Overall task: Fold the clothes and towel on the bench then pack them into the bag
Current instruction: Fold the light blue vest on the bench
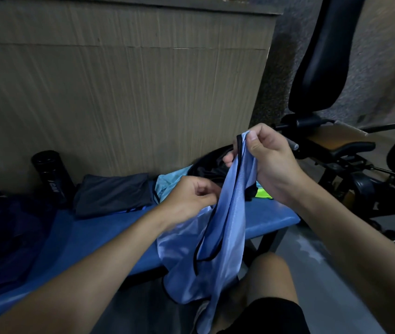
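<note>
A light blue sleeveless vest with black trim (218, 251) hangs in front of the blue bench (90, 235), unfolded. My right hand (271, 162) pinches its top strap, held up above the bench's right end. My left hand (191, 196) grips the vest's edge lower down and to the left. A folded dark grey garment (114, 194) lies on the bench against the wall. The dark bag (212, 168) sits open behind my hands, with a light blue cloth (170, 186) at its left side. A dark navy garment (5, 235) lies spread on the bench's left part.
A black bottle (51, 177) stands against the wood-panel wall at the back left. A neon yellow item (262, 195) peeks out under my right hand. Black gym equipment with a padded seat (321, 56) stands on the right. My knee (271, 280) is below the bench.
</note>
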The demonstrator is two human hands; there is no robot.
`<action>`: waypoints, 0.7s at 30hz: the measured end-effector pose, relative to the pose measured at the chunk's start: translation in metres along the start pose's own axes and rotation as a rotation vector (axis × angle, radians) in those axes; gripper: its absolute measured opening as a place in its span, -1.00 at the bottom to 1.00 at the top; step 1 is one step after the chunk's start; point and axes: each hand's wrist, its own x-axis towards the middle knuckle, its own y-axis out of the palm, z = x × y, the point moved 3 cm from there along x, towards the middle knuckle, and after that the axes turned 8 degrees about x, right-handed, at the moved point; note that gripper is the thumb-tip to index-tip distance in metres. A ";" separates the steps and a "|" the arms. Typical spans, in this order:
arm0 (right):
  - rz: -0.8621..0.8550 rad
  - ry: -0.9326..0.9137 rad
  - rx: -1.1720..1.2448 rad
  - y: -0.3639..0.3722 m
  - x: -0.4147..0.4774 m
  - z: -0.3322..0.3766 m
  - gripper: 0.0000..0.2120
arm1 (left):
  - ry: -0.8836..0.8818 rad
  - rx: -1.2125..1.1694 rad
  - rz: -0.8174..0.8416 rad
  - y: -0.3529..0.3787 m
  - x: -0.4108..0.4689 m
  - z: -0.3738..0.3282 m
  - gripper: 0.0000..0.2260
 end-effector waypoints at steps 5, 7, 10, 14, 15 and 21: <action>-0.288 -0.096 -0.321 -0.038 0.003 -0.005 -0.78 | 0.032 0.032 -0.190 -0.014 0.007 0.000 -0.88; -0.363 -0.080 -0.486 -0.049 0.002 -0.006 -0.78 | 0.090 0.064 -0.194 -0.023 0.009 -0.006 -0.93; -0.194 -0.017 -0.563 -0.034 -0.002 -0.009 -0.89 | 0.165 0.110 -0.207 -0.031 0.010 -0.024 -0.91; 0.234 0.080 -0.793 -0.007 -0.006 -0.017 -0.55 | 0.238 0.132 -0.234 -0.038 0.011 -0.039 -0.85; 0.307 0.072 -0.899 -0.006 -0.006 -0.019 -0.64 | 0.238 0.155 -0.223 -0.039 0.011 -0.039 -0.84; 0.164 0.072 -0.741 -0.007 -0.005 -0.010 -0.81 | 0.139 0.306 -0.127 -0.049 0.005 -0.016 -0.92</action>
